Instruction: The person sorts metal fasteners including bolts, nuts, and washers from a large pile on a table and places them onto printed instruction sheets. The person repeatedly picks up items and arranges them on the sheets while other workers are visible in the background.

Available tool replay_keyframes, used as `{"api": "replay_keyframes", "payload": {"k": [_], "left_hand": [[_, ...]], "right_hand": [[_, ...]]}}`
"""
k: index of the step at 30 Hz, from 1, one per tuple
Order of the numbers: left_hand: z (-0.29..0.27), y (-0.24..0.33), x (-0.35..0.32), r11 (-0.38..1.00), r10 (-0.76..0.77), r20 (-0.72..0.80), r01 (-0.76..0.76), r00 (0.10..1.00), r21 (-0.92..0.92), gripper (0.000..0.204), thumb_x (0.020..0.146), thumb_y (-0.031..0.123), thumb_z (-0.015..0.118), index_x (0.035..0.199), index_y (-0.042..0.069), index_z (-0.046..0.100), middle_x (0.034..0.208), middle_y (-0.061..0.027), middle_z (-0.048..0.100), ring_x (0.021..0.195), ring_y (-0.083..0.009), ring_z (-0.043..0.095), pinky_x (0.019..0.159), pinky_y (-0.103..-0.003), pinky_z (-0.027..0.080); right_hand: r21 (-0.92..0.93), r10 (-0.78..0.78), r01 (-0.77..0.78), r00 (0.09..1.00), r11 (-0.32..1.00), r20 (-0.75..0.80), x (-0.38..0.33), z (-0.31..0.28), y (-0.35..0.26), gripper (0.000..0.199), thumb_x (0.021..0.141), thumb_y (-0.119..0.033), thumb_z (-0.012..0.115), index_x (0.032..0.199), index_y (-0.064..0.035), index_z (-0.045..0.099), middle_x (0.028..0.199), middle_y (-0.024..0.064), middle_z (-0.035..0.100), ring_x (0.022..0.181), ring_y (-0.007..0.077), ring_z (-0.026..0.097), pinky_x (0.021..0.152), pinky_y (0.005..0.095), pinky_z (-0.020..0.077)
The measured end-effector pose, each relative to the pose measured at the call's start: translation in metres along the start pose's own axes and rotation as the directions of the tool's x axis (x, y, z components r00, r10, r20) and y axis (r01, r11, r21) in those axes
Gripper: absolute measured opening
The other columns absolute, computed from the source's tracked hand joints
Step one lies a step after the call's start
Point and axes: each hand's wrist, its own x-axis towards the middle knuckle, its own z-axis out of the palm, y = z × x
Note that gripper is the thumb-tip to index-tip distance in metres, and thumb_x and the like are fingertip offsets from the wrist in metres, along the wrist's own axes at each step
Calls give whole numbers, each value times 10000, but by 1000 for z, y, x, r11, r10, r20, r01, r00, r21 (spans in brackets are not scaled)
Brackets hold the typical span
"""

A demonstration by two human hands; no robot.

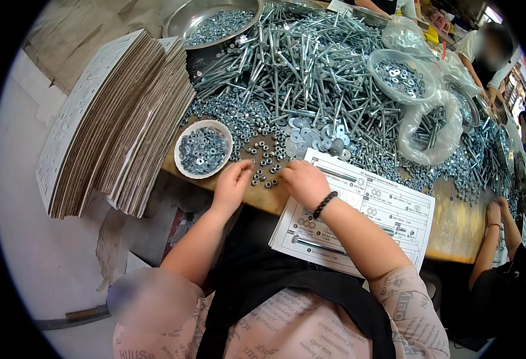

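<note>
My left hand (233, 182) rests on the wooden table edge (263, 200), fingers bent over small metal nuts (264, 161) scattered in front of it. My right hand (303, 179), with a dark bead bracelet on the wrist, lies beside it on the nuts and on the corner of a printed card sheet (388, 209). Whether either hand holds nuts I cannot tell. A small white bowl of washers (203, 149) stands just left of my left hand. Loose washers (311, 134) lie right behind my hands.
A big heap of long bolts (299, 66) covers the table. A tall stack of flat cardboard sheets (119, 119) leans at left. A metal pan of nuts (215, 21) sits behind. Plastic bags of washers (400, 75) and bolts (430, 128) lie right. Another person's arms (496, 233) reach in at right.
</note>
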Motion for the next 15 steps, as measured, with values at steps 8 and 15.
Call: {"api": "replay_keyframes", "payload": {"k": [8, 15], "left_hand": [[14, 2, -5, 821, 241, 59, -236, 969, 519, 279, 676, 104, 685, 938, 64, 595, 881, -93, 559, 838, -294, 544, 726, -381, 431], [7, 5, 1, 881, 117, 162, -177, 980, 439, 194, 703, 71, 651, 887, 57, 592, 876, -102, 554, 853, -301, 538, 733, -380, 429]], "right_hand": [[8, 2, -3, 993, 1000, 116, 17, 26, -15, 133, 739, -148, 598, 856, -89, 577, 861, 92, 554, 849, 259, 572, 697, 361, 494], [-18, -3, 6, 984, 1000, 180, 16, 25, -16, 131, 754, -159, 592, 867, -94, 584, 865, 106, 560, 838, 267, 583, 690, 365, 498]]}}
